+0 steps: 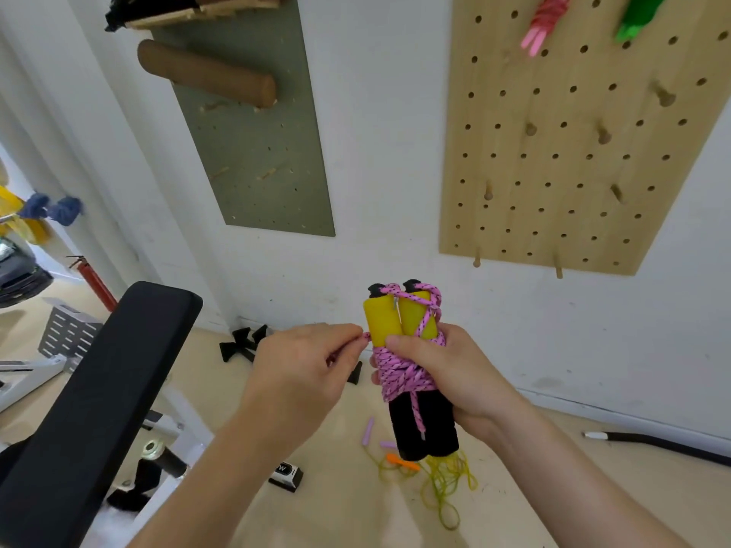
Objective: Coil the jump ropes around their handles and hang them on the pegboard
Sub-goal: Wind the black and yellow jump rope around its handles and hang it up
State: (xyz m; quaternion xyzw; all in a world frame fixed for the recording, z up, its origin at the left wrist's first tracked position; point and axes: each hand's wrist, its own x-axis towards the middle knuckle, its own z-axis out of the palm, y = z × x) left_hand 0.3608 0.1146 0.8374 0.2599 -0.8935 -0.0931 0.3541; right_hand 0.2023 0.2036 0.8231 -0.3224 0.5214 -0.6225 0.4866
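The right hand point(447, 373) is clenched around a pair of handles point(381, 320), yellow foam at the top and black at the bottom, held upright side by side in the middle of the view. A pink rope point(399, 373) speckled with black is wound in many turns about their middle, and a few strands cross up to the black caps at 12 o'clock. The left hand point(304, 365), at 9 o'clock from the handles, pinches a short piece of that rope between thumb and forefinger, just beside the yellow foam.

Farther down, at 6 o'clock, a loose yellow-green rope point(447, 484) lies tangled on the floor point(336, 516), with small lilac and orange pieces near it. A black bench pad point(99, 389) slants at 8 o'clock.

On the wall beyond, a wooden pegboard point(553, 152) sits at 1 o'clock, with a pink bundle point(544, 21) and a green bundle point(637, 17) hanging near its top edge. A grey-green board point(257, 144) hangs at 11 o'clock.
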